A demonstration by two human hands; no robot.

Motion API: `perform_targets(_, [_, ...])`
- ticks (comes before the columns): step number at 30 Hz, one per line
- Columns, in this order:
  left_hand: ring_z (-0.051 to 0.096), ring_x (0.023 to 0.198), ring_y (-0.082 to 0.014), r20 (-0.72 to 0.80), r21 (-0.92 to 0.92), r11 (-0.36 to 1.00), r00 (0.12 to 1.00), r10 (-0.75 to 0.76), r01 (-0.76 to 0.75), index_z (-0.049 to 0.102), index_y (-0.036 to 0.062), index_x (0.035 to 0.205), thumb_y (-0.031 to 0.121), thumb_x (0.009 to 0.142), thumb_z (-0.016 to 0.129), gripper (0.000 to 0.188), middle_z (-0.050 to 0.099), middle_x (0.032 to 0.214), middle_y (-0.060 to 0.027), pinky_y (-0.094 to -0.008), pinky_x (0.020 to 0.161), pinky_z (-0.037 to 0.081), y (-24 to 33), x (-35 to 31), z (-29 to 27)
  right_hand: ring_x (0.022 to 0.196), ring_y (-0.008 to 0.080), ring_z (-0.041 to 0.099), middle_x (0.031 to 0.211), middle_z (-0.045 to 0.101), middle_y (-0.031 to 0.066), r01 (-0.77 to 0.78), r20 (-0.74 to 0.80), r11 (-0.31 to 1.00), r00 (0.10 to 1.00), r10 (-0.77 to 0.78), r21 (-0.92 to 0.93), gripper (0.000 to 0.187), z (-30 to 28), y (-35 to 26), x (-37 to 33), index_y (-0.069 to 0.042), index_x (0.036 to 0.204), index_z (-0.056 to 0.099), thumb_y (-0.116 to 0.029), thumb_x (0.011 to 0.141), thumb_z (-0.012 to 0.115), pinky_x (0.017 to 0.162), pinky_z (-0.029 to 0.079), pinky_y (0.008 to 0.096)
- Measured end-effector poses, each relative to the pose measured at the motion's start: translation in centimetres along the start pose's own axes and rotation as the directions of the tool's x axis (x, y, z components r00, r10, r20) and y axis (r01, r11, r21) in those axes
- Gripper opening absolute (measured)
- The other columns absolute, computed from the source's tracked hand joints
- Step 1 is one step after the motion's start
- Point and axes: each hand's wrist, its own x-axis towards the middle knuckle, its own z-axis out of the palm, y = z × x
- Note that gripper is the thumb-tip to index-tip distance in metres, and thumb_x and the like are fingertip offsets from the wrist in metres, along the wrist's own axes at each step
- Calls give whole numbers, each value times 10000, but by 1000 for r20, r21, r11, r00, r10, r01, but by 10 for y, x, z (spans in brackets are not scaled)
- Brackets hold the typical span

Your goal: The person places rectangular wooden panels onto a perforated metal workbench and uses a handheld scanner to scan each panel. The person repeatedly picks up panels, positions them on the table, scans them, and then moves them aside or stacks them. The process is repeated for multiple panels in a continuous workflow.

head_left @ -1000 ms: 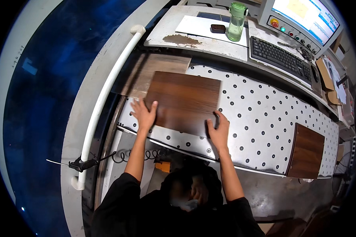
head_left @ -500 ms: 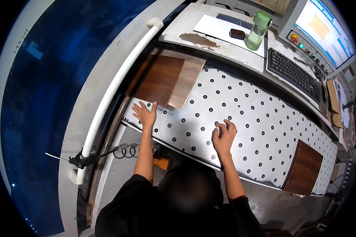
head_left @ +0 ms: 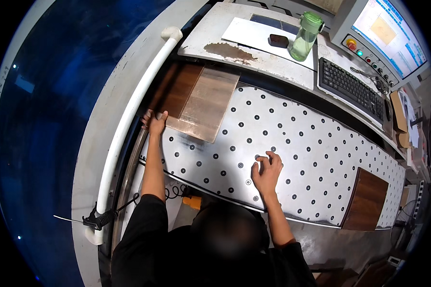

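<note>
A dark brown wood-grain panel (head_left: 178, 91) lies at the far left of the metal table, partly over a paler, worn brown board (head_left: 207, 105). My left hand (head_left: 155, 123) is at the panel's near edge, its thumb and fingers apart and touching it. The panel's left part passes into shadow beside the white tubular rail (head_left: 134, 107). My right hand (head_left: 267, 174) is over the middle of the table, fingers loosely bent and apart, with nothing in it. A smaller brown panel (head_left: 365, 200) lies at the table's right end.
Black round studs dot the white metal tabletop (head_left: 292, 138). Behind it are a keyboard (head_left: 352, 88), a green bottle (head_left: 305, 38), a small dark case (head_left: 278, 40) and a monitor (head_left: 390, 36). An air gun (head_left: 100, 219) with a coiled hose hangs on the rail.
The dark panel has slid left with my left hand, uncovering more of the paler board. My right hand keeps nearly the same place and pose. The view has shifted slightly.
</note>
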Motion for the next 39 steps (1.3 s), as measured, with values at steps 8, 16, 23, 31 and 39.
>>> perform_targets(8, [79, 1455, -637, -23, 171, 980, 995, -97, 100, 214, 304, 1636, 888, 768, 540, 1095, 131, 1600, -403, -703, 1172, 29, -2, 5, 4, 1249, 399, 460, 1325, 504, 211, 98, 21, 995, 995, -97, -28, 334, 18, -11, 14, -105, 1064, 674, -217, 762, 765, 1005, 340, 520])
perform_targets(16, [157, 1492, -561, -257, 74, 996, 964, 67, -49, 373, 156, 1589, 783, 850, 567, 988, 248, 1550, -437, -620, 1218, 78, -3, -19, 15, 1457, 569, 245, 1550, 295, 392, 336, 456, 936, 853, -255, -105, 863, 91, -78, 98, -59, 1506, 446, -503, 834, 756, 1184, 180, 662])
perform_targets(23, [179, 1496, -534, -330, 74, 990, 934, 134, -116, 418, 151, 1568, 749, 864, 589, 939, 305, 1561, -388, -538, 1238, 113, -7, -17, 24, 1355, 609, 402, 1458, 431, 406, 485, 448, 867, 804, -391, -115, 780, 99, -71, 104, -31, 1480, 461, -454, 883, 729, 1163, 309, 604])
perform_targets(31, [401, 1388, -442, -410, 87, 987, 898, 159, -135, 534, 67, 1452, 685, 832, 680, 887, 474, 1472, -282, -494, 1168, 298, -24, -18, 28, 1481, 524, 236, 1573, 297, 339, 422, 388, 905, 827, -407, 51, 790, 127, -92, 94, -2, 1476, 446, -355, 842, 759, 1171, 187, 679])
perform_targets(39, [549, 1313, -393, -159, -193, 981, 987, -20, -11, 714, 89, 1242, 741, 867, 571, 766, 619, 1365, -225, -491, 1133, 384, 13, -37, 1, 1535, 452, 164, 1605, 277, 325, 561, 520, 821, 673, -527, 106, 919, 211, -166, 118, 127, 1505, 348, -494, 889, 628, 1238, 62, 590])
